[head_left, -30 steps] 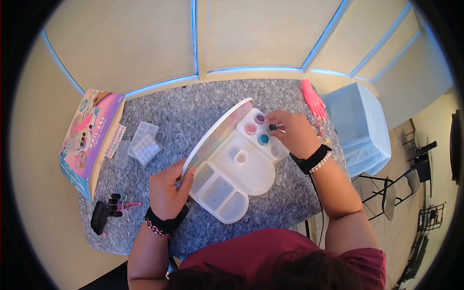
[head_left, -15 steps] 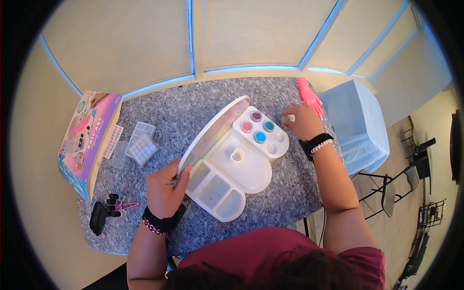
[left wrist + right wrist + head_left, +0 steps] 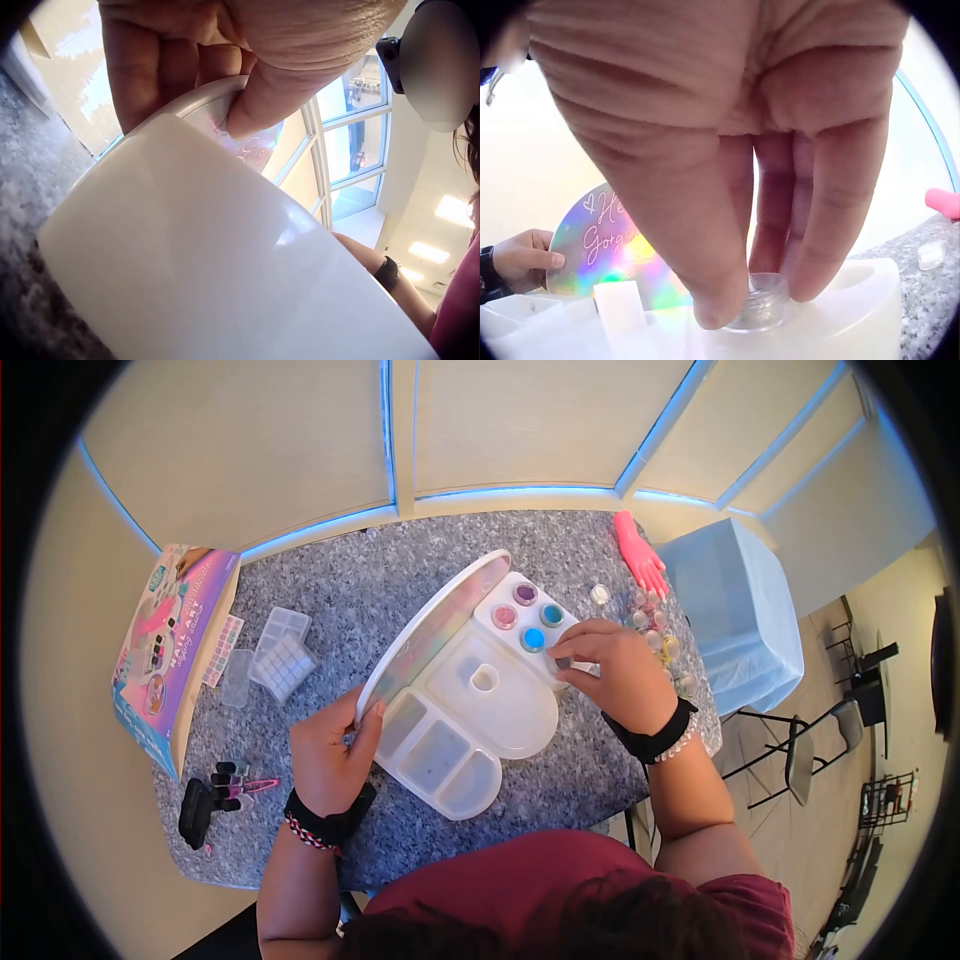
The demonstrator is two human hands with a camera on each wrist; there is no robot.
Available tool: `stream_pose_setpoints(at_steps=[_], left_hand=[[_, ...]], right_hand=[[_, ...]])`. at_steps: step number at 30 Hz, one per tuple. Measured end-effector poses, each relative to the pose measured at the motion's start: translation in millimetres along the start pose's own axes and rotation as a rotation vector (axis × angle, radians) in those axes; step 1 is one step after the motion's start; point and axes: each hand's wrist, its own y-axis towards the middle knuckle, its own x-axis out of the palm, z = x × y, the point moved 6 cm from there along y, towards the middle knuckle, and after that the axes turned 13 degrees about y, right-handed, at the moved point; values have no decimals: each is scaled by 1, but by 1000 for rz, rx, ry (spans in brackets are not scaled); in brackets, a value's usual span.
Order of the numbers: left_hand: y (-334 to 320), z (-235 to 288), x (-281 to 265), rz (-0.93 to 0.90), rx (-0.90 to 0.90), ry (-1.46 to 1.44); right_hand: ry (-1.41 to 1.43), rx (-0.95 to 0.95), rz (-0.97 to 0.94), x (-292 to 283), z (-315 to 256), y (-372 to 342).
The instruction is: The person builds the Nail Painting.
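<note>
A white cosmetic organizer (image 3: 500,710) lies on the table with its iridescent panel (image 3: 430,630) standing up at the back. My left hand (image 3: 325,760) grips the panel's near end, thumb on the front face. Between thumb and fingertips, my right hand (image 3: 625,670) pinches a small clear jar (image 3: 761,307) with silvery contents, right at the organizer's round wells. Purple (image 3: 525,593), pink (image 3: 505,617), teal (image 3: 552,615) and blue (image 3: 532,639) jars sit in the other wells. The right hand partly hides the wells nearest it.
Several small jars (image 3: 655,620) stand at the right edge by a pink model hand (image 3: 638,555); a small whitish round piece (image 3: 599,594) lies nearby. At left are a nail art box (image 3: 170,640), clear compartment cases (image 3: 285,655), polish bottles (image 3: 228,780) and a black case (image 3: 195,815).
The right hand left the teal jar in a well, moved right with a whitish piece that now lies on the table, and came back to the wells with the silvery jar. The left hand keeps its grip.
</note>
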Motion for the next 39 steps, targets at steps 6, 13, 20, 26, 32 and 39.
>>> stream_pose_setpoints(at_steps=[6, 13, 20, 26, 32, 39], left_hand=[[1, 2, -2, -10, 9, 21], [0, 3, -2, 13, 2, 26], [0, 3, -3, -32, -24, 24], [2, 3, -4, -64, -50, 41], [2, 1, -3, -50, -40, 35], [2, 2, -2, -18, -6, 10]], right_hand=[[-109, -61, 2, 2, 1, 0], [-342, -12, 301, -49, 88, 32], [-459, 234, 164, -52, 124, 43], [73, 223, 130, -42, 28, 9], [-1, 178, 100, -27, 26, 0], [23, 195, 121, -29, 32, 5]])
